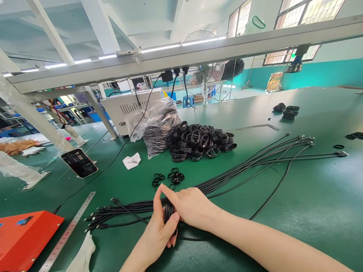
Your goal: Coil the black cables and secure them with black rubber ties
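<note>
A black cable coil (169, 212) sits in my left hand (159, 232), whose fingers and thumb are wrapped around it. My right hand (193, 206) is closed against the coil's right side, its index fingertip meeting my left index fingertip. The right hand's other fingers are partly hidden. A loose length of cable runs out to the right under my right wrist. Behind my hands lies a bundle of straight black cables (227, 177), with plug ends on both sides. Small black rings (176, 176) lie just beyond my fingertips.
A pile of coiled black cables (201, 141) lies beside a clear plastic bag (160, 128). A phone (79, 162) leans at the left post. A steel ruler (68, 230) and an orange-red box (27, 236) are at front left. A metal beam (170, 58) crosses above the green table (312, 196).
</note>
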The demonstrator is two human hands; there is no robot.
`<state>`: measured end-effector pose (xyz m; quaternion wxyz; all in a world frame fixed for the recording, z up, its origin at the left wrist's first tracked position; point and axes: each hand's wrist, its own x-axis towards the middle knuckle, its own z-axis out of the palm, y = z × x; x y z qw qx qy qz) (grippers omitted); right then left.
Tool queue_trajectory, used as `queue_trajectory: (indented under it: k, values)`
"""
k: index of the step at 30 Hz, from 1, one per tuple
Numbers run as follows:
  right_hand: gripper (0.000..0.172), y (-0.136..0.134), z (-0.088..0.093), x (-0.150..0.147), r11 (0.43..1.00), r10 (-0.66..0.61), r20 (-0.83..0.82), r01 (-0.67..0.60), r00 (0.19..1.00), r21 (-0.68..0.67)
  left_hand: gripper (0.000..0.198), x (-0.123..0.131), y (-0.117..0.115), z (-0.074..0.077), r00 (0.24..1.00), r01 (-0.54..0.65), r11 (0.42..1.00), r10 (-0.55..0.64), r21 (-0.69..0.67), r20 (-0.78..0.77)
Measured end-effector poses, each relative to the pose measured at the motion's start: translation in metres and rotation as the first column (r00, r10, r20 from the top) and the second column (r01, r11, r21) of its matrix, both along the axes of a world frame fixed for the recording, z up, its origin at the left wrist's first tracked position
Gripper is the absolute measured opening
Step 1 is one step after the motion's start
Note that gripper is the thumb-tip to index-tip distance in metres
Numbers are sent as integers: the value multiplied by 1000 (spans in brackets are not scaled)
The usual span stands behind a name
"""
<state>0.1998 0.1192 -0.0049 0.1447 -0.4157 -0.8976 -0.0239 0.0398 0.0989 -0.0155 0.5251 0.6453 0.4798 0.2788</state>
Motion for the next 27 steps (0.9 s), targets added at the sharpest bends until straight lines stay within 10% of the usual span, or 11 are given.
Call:
queue_trajectory:
  k: [6,10,16,22,27]
  values:
    - [26,2,-12,-1,996,80,32,-81,996,24,94,5,0,5,1000,-25,989,24,-144,-11]
    - [12,3,-9,-3,991,-108,2,108,994,-79,61,10,1,4,993,-112,990,114,-81,22]
    - [12,2,0,-1,950,-279,-21,273,960,-151,37,7,4,-6,989,-141,990,140,14,54]
    - [27,1,1,-4,925,-334,-33,321,942,-205,56,4,8,-2,945,106,953,-6,-286,328]
    - [15,7,0,2,935,-305,-39,291,952,-200,56,2,10,8,945,-9,970,87,-242,314]
